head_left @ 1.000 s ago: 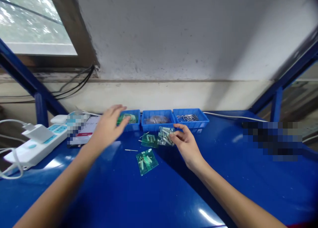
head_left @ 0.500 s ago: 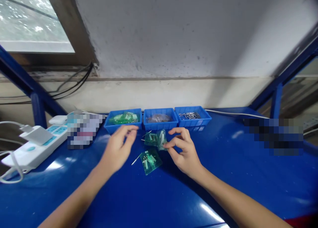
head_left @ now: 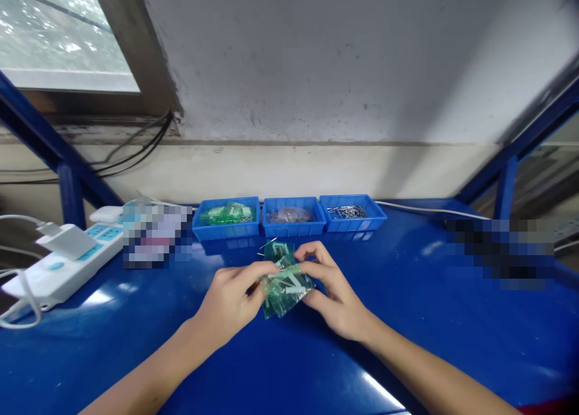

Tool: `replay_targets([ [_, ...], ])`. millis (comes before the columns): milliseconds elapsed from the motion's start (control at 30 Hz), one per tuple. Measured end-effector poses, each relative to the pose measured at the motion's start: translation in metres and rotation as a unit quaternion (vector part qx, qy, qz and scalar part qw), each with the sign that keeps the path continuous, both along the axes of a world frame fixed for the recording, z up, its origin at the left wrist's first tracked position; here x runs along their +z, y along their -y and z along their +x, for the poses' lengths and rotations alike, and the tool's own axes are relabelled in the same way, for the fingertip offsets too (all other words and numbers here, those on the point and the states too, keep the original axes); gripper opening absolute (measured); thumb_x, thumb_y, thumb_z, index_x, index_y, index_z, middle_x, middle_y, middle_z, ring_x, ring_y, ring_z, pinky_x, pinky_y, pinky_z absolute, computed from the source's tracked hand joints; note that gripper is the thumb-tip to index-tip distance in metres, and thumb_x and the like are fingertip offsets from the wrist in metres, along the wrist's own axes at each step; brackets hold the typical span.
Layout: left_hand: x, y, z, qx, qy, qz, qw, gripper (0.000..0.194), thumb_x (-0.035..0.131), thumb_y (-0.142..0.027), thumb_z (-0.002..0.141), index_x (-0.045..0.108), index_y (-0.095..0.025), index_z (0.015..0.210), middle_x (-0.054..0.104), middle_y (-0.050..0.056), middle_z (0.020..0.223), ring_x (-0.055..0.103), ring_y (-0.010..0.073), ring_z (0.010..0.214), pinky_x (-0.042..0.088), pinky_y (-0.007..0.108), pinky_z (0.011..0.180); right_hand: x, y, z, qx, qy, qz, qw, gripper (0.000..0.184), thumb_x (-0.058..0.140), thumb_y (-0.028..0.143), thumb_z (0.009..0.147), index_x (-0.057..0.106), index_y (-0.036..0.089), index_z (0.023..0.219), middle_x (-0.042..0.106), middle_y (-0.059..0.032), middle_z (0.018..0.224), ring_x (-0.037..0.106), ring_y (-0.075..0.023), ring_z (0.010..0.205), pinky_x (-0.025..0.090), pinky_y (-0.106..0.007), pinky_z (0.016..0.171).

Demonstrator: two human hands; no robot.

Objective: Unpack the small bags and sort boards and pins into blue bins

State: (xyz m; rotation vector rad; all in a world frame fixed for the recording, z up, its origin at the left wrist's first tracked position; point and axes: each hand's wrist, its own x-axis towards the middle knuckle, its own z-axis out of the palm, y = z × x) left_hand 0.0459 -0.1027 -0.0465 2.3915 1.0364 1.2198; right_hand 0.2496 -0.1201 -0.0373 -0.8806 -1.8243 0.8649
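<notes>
A small clear-green plastic bag (head_left: 292, 284) with white pieces in it is held above the table between my two hands. My left hand (head_left: 228, 295) pinches the bag's upper left edge between thumb and fingers. On the other side my right hand (head_left: 338, 295) has its fingertips closed on the bag's right edge. Directly behind lies another small green bag (head_left: 281, 248), partly covered, with thin metal pins (head_left: 268, 243) at its left. A further green bag (head_left: 268, 312) shows only in part beneath the held one.
Three blue bins stand along the wall: one with green bags (head_left: 226, 231), one with clear bags (head_left: 294, 228), one with metal pins (head_left: 357, 224). At left are a white power strip (head_left: 63, 273) and a blurred-out flat object (head_left: 156, 240). A blurred-out dark object (head_left: 502, 252) lies right.
My left hand has come from near the left bin to the bag and taken hold of its edge. My right hand has brought the bag slightly nearer, over the bag on the table.
</notes>
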Motion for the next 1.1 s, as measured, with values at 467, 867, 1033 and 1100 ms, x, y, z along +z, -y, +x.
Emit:
replay_targets([
  [467,0.005,-0.003,0.007,0.018,0.135,-0.306,0.942,0.035,0.045,-0.037,0.091,0.044,-0.019,0.120,0.064,0.003,0.083,0.063,0.0164,0.073,0.050,0.030,0.069,-0.010,-0.005,-0.005,-0.088,0.018,0.045,0.995,0.027,0.050,0.024,0.088,0.067,0.022,0.108,0.060,-0.0010,0.068,0.051,-0.0116,0.057,0.043,-0.026,0.056],
  [867,0.046,-0.041,-0.017,0.204,0.063,-0.065,0.975,0.022,0.057,-0.037,0.083,0.061,-0.019,0.095,0.066,0.006,0.093,0.061,0.0219,0.086,0.046,0.037,0.084,-0.005,0.005,-0.004,-0.066,0.108,0.139,0.982,0.037,0.052,0.020,0.085,0.056,0.021,0.122,0.053,-0.0103,0.113,0.053,-0.0198,0.104,0.048,-0.036,0.087],
  [1033,0.041,-0.055,-0.023,0.264,-0.149,0.135,0.943,0.031,0.054,-0.039,0.084,0.061,-0.017,0.105,0.055,0.013,0.121,0.046,0.0321,0.116,0.035,0.047,0.099,-0.010,-0.007,0.001,-0.104,0.193,0.100,0.971,0.027,0.050,0.026,0.088,0.061,0.018,0.112,0.058,-0.0071,0.088,0.052,-0.0204,0.088,0.046,-0.037,0.078],
  [1100,0.023,-0.045,-0.011,0.223,-0.205,0.092,0.949,0.033,0.051,-0.042,0.085,0.060,-0.018,0.107,0.056,0.013,0.119,0.050,0.0315,0.112,0.040,0.044,0.092,-0.013,-0.014,0.004,-0.114,0.219,0.086,0.965,0.026,0.052,0.027,0.088,0.063,0.018,0.109,0.059,-0.0067,0.083,0.052,-0.0205,0.085,0.045,-0.037,0.076],
])
